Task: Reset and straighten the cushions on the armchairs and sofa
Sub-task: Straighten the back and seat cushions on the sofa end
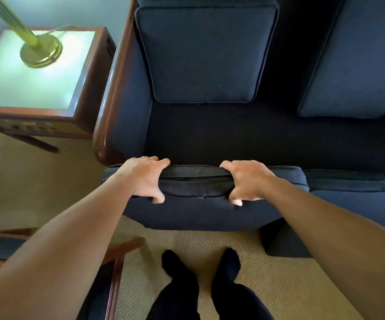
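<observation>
Presently left hand and right hand each clamp the seat cushion, fingers over its zippered edge, thumbs underneath, at the sofa front. Advice: push evenly, both sides together, square to the back cushion.

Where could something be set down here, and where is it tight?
Free: the dark seat deck between the back cushion and the seat cushion; the side table top in front of the lamp base. Tight: the cushion's edge, which left hand and right hand grip.
</observation>
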`<state>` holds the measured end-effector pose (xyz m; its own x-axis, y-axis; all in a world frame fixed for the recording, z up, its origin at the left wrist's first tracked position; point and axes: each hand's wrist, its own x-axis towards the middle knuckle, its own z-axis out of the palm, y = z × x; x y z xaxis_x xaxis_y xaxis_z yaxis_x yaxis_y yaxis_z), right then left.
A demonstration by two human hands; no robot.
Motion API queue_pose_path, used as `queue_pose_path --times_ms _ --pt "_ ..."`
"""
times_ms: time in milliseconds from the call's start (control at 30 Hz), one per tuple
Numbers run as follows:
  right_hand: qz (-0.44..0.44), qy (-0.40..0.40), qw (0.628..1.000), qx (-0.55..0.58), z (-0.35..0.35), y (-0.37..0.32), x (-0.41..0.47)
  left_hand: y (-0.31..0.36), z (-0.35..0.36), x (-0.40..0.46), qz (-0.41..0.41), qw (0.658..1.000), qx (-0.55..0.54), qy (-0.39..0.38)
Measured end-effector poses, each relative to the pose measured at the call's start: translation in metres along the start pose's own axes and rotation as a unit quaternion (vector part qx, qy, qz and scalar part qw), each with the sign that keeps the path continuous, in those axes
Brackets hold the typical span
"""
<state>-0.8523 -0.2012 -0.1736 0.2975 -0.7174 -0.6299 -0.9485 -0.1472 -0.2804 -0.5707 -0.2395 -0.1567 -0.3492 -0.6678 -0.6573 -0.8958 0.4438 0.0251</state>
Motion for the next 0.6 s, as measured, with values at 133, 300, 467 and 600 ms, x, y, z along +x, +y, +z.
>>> queue_pose_path --times_ms 133,300,467,600 --pt "0.016 0.004 1.000 0.014 -0.048 0.014 0.005 -0.005 -0.043 0.018 -0.010 0.999 -0.053 0.001" --pt "0.042 -0.003 0.997 0.063 -0.102 0.030 0.035 -0.025 -0.095 0.062 -0.029 0.991 -0.133 -0.016" --pt "0.070 -0.012 0.990 0.118 -0.140 0.055 0.107 -0.058 -0.129 0.132 -0.056 0.979 -0.194 -0.033" --pt "0.084 -0.009 0.991 0.105 -0.156 0.067 0.171 -0.086 -0.137 0.194 -0.065 0.973 -0.216 -0.053"
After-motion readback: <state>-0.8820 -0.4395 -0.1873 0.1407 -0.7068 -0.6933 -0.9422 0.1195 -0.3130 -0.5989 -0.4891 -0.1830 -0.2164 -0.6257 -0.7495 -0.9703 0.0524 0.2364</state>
